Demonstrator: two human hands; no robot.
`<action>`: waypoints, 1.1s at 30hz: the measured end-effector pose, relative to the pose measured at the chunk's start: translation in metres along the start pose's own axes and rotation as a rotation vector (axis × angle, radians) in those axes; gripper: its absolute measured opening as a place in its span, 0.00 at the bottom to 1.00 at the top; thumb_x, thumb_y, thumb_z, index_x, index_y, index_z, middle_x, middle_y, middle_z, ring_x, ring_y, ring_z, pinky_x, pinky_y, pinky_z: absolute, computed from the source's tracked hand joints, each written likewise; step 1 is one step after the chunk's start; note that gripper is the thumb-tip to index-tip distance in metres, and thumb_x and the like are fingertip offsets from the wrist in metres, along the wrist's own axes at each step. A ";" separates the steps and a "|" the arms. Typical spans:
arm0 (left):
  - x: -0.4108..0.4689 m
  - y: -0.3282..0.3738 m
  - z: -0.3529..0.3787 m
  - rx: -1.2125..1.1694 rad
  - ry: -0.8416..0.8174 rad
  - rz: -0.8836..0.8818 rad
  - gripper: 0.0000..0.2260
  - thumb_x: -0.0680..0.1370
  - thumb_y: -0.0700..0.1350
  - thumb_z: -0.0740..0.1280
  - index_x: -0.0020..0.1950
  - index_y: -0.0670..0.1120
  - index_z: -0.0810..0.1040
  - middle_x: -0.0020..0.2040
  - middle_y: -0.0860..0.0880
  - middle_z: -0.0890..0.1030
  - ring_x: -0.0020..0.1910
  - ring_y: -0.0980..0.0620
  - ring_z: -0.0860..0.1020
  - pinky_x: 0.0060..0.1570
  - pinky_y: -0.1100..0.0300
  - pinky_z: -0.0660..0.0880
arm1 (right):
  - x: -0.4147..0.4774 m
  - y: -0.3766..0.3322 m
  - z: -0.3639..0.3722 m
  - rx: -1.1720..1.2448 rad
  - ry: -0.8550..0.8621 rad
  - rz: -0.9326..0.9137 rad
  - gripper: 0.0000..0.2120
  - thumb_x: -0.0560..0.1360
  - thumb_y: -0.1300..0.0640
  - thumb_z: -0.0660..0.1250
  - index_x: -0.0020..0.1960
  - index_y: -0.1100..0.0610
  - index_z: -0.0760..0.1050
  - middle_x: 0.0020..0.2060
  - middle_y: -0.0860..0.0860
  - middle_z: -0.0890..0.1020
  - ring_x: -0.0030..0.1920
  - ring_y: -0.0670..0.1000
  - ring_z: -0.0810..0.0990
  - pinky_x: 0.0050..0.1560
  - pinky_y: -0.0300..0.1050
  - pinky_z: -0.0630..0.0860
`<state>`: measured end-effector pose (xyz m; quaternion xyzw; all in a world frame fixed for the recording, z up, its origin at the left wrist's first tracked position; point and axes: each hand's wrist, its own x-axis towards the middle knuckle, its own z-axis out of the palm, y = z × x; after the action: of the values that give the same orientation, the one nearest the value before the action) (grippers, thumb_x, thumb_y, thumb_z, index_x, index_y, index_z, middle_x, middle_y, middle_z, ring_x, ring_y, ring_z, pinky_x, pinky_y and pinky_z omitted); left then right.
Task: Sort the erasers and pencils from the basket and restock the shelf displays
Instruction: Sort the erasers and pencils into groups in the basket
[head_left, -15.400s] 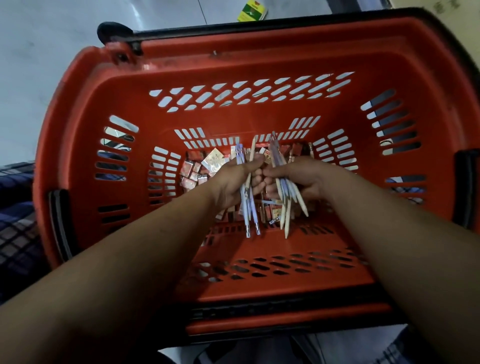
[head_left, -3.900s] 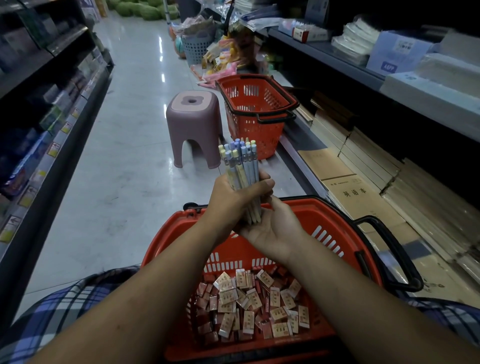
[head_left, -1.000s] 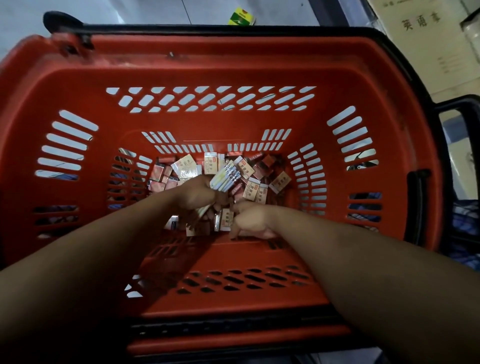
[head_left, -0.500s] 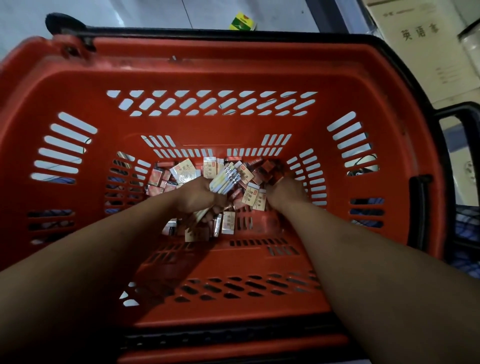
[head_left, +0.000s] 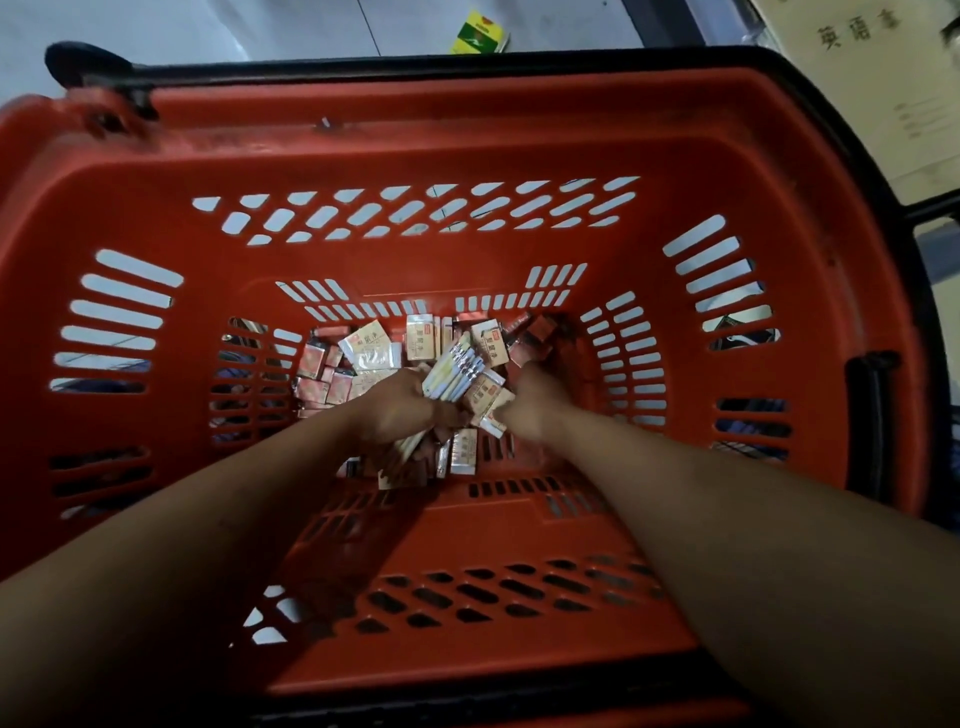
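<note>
Left hand (head_left: 400, 410) clenched round pencils (head_left: 454, 371), frame center, inside basket (head_left: 467, 145). Right hand (head_left: 535, 402) down in the erasers (head_left: 366, 345) on the basket floor; grip can't be told.

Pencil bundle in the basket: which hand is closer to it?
Left. The left hand grips the pencil bundle; the right hand is a little to its right, down among the erasers.
</note>
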<state>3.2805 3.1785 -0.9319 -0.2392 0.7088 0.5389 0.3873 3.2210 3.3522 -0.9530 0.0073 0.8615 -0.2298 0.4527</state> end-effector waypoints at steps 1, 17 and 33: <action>-0.001 0.000 0.002 -0.006 0.000 0.009 0.10 0.76 0.36 0.72 0.36 0.44 0.81 0.30 0.46 0.81 0.25 0.53 0.78 0.30 0.62 0.76 | 0.000 -0.002 0.003 0.043 0.001 -0.030 0.14 0.78 0.63 0.68 0.63 0.59 0.75 0.54 0.54 0.81 0.56 0.56 0.81 0.50 0.41 0.77; 0.007 0.000 -0.008 -0.105 0.122 0.022 0.15 0.75 0.42 0.73 0.41 0.29 0.80 0.37 0.32 0.82 0.31 0.43 0.78 0.32 0.62 0.76 | 0.001 -0.019 0.008 0.021 0.117 -0.159 0.11 0.77 0.52 0.71 0.39 0.54 0.75 0.34 0.48 0.77 0.35 0.49 0.78 0.33 0.42 0.71; 0.009 -0.003 -0.012 -0.120 0.110 0.042 0.19 0.78 0.48 0.73 0.40 0.31 0.80 0.35 0.34 0.81 0.27 0.44 0.77 0.31 0.58 0.76 | 0.011 -0.019 -0.003 0.103 0.059 -0.061 0.21 0.74 0.62 0.73 0.62 0.56 0.68 0.47 0.46 0.77 0.49 0.48 0.78 0.45 0.42 0.73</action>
<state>3.2740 3.1672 -0.9400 -0.2764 0.7001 0.5745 0.3215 3.2081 3.3339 -0.9533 0.0111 0.8615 -0.2871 0.4187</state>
